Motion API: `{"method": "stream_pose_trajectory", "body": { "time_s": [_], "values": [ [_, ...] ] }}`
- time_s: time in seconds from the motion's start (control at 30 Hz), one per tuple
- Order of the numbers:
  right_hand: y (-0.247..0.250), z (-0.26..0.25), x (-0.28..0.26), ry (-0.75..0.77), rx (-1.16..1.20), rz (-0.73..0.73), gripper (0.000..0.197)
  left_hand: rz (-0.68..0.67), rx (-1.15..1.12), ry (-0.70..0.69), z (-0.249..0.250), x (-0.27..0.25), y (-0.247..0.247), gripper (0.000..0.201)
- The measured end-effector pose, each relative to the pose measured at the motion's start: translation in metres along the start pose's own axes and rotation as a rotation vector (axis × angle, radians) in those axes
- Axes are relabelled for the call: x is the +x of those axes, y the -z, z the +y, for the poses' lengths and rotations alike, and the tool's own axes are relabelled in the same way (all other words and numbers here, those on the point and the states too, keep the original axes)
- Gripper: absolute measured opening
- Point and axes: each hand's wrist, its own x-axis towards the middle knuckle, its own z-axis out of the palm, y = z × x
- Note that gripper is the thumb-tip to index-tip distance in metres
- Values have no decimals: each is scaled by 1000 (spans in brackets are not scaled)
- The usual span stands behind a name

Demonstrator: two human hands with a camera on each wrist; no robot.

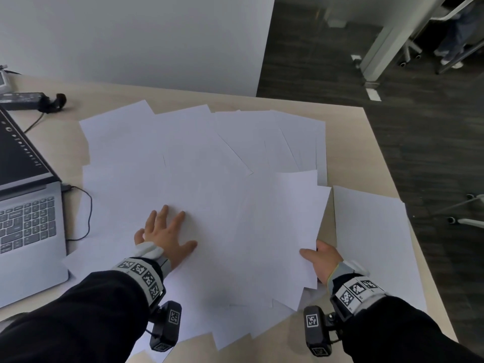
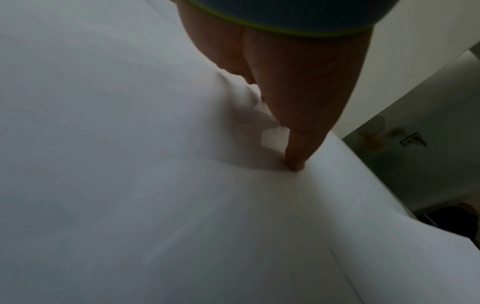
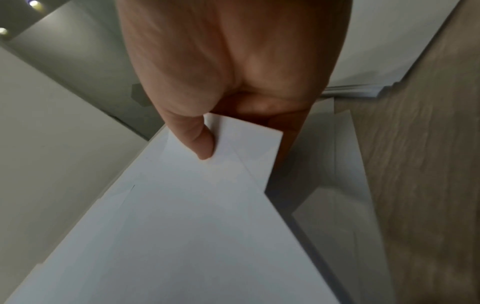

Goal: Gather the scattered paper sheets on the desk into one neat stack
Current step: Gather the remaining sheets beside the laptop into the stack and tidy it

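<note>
While white sheets (image 1: 204, 158) lie fanned across the desk (image 1: 348, 142), both hands work at their near edge
Overlapping at odd angles, the sheets cover most of the desk, with a squarer pile (image 1: 372, 231) lying apart at the right edge; a laptop (image 1: 28, 213) sits open to the left, its cable (image 1: 87, 205) looping beside the paper; the left hand (image 1: 163, 235) lies flat on the sheets, fingers spread and straight, gripping nothing; the right hand (image 1: 323, 260) pinches the raised edge of a few sheets, thumb (image 3: 201, 142) on top and fingers underneath
</note>
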Motion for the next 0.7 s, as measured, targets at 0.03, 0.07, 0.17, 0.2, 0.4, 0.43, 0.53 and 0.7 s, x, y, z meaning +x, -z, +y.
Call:
{"method": "stream_pose_trajectory", "body": {
  "time_s": [0.03,0.07,0.17,0.2,0.4,0.43,0.53,0.7],
  "values": [
    [-2,0,-1,9,7,-8,15,16,-9,-6,4,-2,1,80],
    [-4,-1,-2,13,11,-19,16,32,-23,-18,9,-3,2,75],
    [-12,-3,-4,40,18,-45,17,44,-68,-30,27,-7,6,64],
    [-14,-3,-4,43,5,-50,16,29,-99,-11,33,-7,6,61],
    [-20,-2,-5,50,35,-68,18,-6,-653,96,55,-1,5,45],
    [-20,-1,-5,49,44,-70,18,-17,-787,105,58,-3,7,41],
    [-19,0,-6,50,34,-68,14,-108,-1036,168,62,-5,8,38],
    [-16,7,-8,54,19,2,30,-211,-1050,272,59,-3,4,19]
  ]
}}
